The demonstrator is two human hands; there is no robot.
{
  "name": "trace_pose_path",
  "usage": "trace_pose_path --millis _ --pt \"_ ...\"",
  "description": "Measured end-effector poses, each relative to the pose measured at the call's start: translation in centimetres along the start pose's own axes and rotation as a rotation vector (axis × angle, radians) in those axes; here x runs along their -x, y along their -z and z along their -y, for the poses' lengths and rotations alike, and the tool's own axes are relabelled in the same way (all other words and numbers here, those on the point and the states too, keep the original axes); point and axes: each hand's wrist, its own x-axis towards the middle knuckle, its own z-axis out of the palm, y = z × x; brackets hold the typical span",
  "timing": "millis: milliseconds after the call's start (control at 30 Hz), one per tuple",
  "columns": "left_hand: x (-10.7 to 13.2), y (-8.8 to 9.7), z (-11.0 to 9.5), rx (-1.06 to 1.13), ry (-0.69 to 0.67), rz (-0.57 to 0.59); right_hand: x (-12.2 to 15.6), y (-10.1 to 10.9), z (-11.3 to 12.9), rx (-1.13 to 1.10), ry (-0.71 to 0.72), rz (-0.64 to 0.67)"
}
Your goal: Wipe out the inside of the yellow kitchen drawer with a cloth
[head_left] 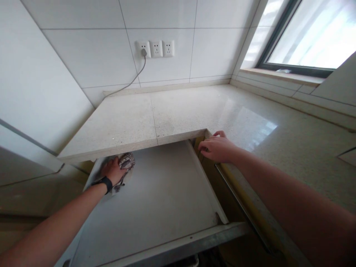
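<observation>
My left hand (112, 170), with a dark band on its wrist, reaches into a pulled-out drawer (167, 196). Its fingers press a crumpled, dark-and-white patterned cloth (127, 161) against the drawer's back left part. Part of the cloth is hidden beneath the hand. My right hand (217, 147) rests at the inner corner of the countertop (189, 107), its fingers bent over the edge. Nothing shows in that hand. The drawer's bottom is pale and otherwise bare where it can be seen.
A cabinet front with a long metal handle (241, 207) stands right of the drawer. Wall sockets (156, 49) carry a plug with a grey cord (133, 79) running down behind the counter. A window (306, 37) is at the upper right, a white tall panel (36, 74) at the left.
</observation>
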Motion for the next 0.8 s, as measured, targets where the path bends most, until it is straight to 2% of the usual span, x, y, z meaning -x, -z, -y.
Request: trace_pose_path --millis 100,200,267,333,467,533,633,700,800 --pt "0.2 0.0 -3.4 -0.029 -0.064 -0.015 0.0 0.0 0.0 0.002 -0.003 0.002" --pt "2.3 0.3 -7.7 -0.018 -0.2 -0.01 0.0 0.0 0.0 -0.001 -0.01 0.004" --pt "4.7 0.6 -10.7 0.004 -0.331 0.016 0.1 0.0 0.0 -0.006 -0.008 -0.004" --pt "7.6 0.9 -13.4 0.048 -0.516 0.054 0.1 -0.1 0.0 -0.013 -0.003 -0.013" --pt "13.1 1.3 -17.1 0.122 -0.836 0.172 0.1 -0.1 -0.1 -0.023 -0.002 -0.014" --pt "14.7 1.4 -17.8 0.163 -0.946 0.21 0.1 0.0 -0.1 -0.019 -0.007 -0.007" --pt "14.5 1.3 -17.8 0.211 -0.932 0.198 0.1 -0.1 -0.1 -0.019 -0.005 0.0" --pt "12.8 1.1 -17.0 0.201 -0.84 0.169 0.1 -0.2 -0.2 -0.024 0.005 -0.008" --pt "8.8 0.8 -14.7 0.144 -0.653 0.124 0.1 -0.2 -0.2 -0.03 0.018 -0.021"
